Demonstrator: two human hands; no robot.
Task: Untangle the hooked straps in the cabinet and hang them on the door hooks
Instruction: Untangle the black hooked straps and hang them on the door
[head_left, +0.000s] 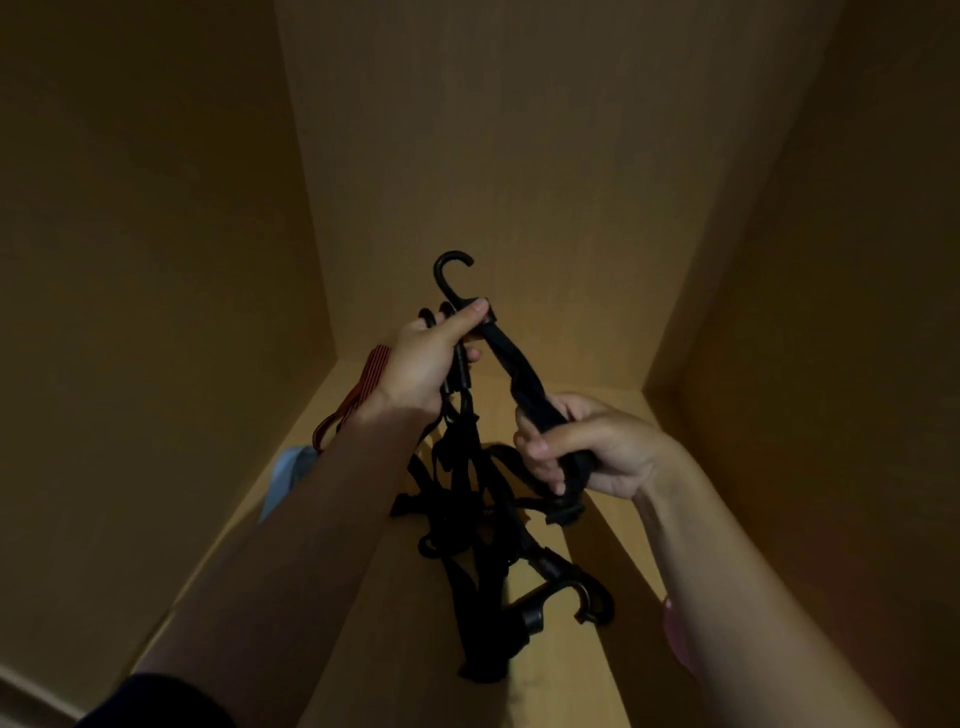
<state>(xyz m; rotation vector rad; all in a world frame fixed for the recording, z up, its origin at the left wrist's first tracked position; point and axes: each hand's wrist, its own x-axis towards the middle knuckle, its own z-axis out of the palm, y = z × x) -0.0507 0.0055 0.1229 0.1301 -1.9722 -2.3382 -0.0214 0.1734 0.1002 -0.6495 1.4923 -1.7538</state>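
Black straps (462, 525) hang as a limp, light tangle inside the cabinet (519, 156), left hand (426, 364) clenched round the rigid hooks (449, 292), right hand (597, 447) gripping one twisted strap (519, 379); judged snag-prone, best held at the stiff hook ends.

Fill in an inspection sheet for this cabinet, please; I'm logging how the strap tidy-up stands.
Surface: wooden shelf, dimly lit, beneath the tangle.
Job's things: black straps in one tangle; a hook sticks up above the left hand; red strap behind the left wrist; door hooks not in view.
Clutter: light blue item at left, pink item at right, neither identifiable.
Grippers: left hand grips strap ends below the hook; right hand grips one twisted strap.
Cables: nothing seen.
Surroundings: plain wooden walls.
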